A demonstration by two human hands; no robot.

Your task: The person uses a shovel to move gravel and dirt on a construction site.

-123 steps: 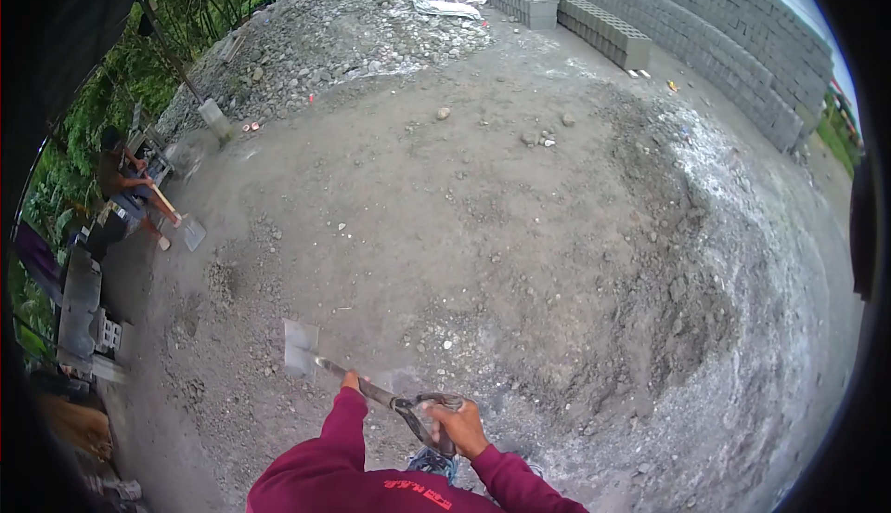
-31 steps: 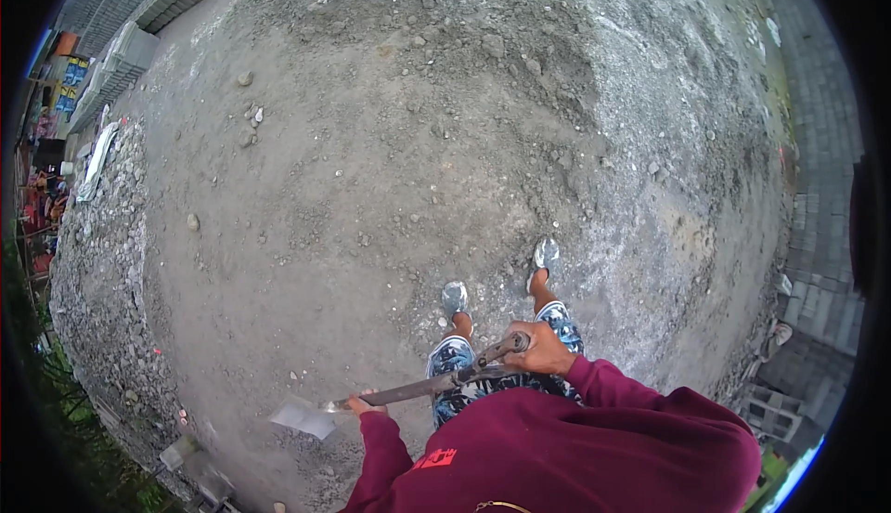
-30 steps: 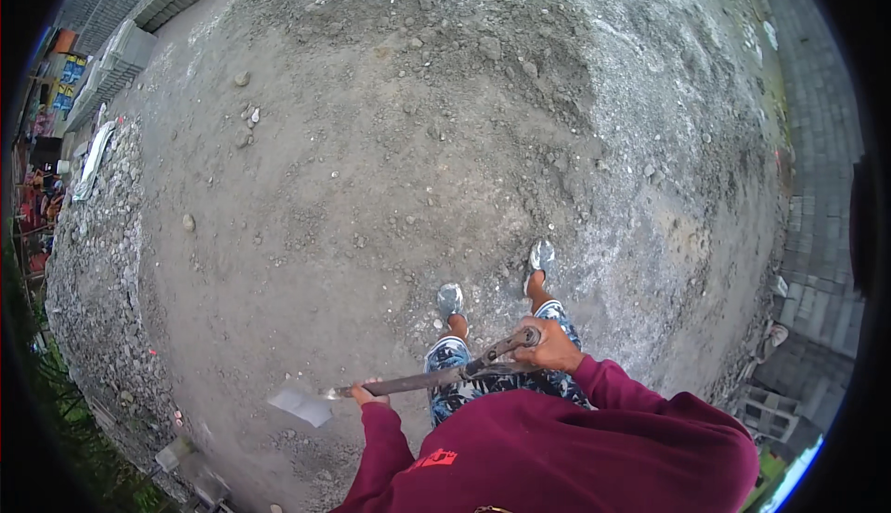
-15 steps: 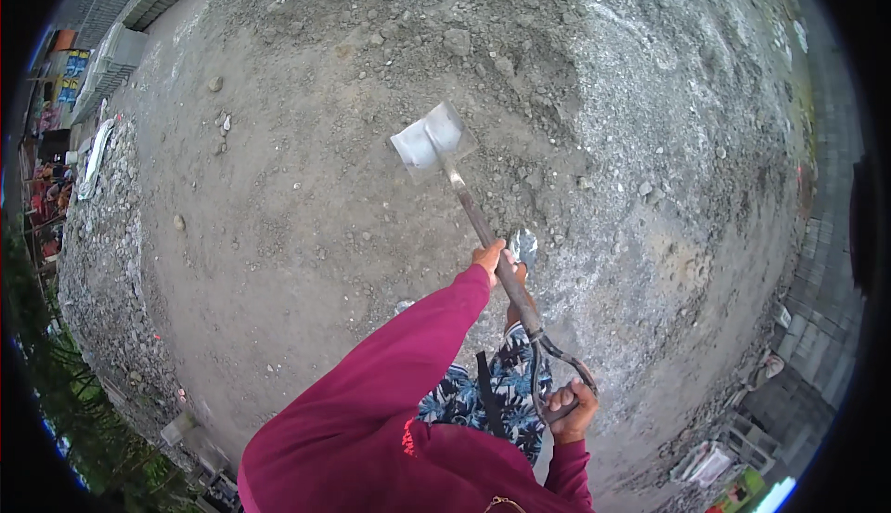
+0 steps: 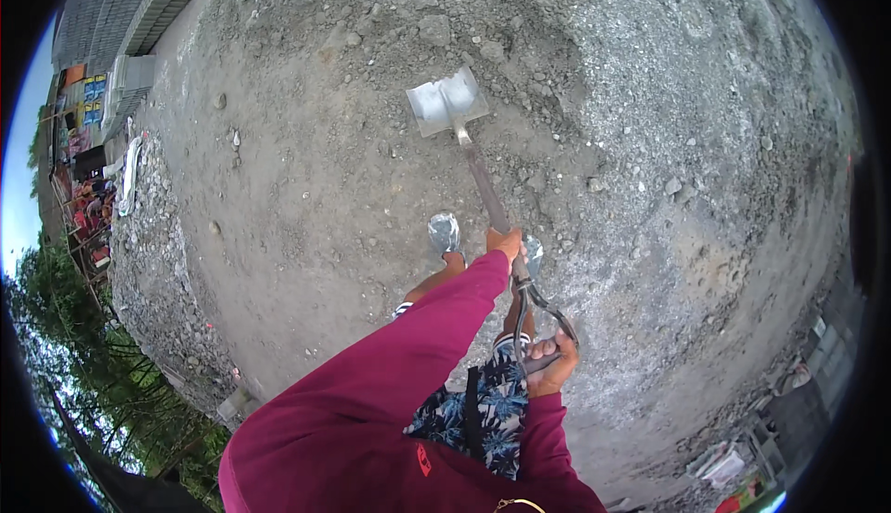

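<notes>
A square-bladed shovel [image 5: 484, 179] slants across the middle of the view, its grey metal blade [image 5: 447, 102] pointing away from me. No heap shows on the blade, which is at the foot of the loose grey gravel. My left hand [image 5: 506, 245] wraps round the lower wooden shaft, just above where the dark metal handle forks. At the shovel's near end my right hand [image 5: 553, 364] is closed on the crossbar of the D-shaped handle. Both my feet show below the shaft, the right one partly hidden by it.
Loose gravel and sand [image 5: 436, 30] spread ahead, with bigger stones among them. Stacked grey blocks [image 5: 162, 2] stand at the far left. A strip of stones [image 5: 153, 262] runs along the left, beside trees [image 5: 111, 383]. Bags and debris [image 5: 724, 462] lie at the lower right.
The shovel blade has moved forward and slightly right, and its shaft is steeper in view. Both hands have moved forward with it. My left foot has come into view.
</notes>
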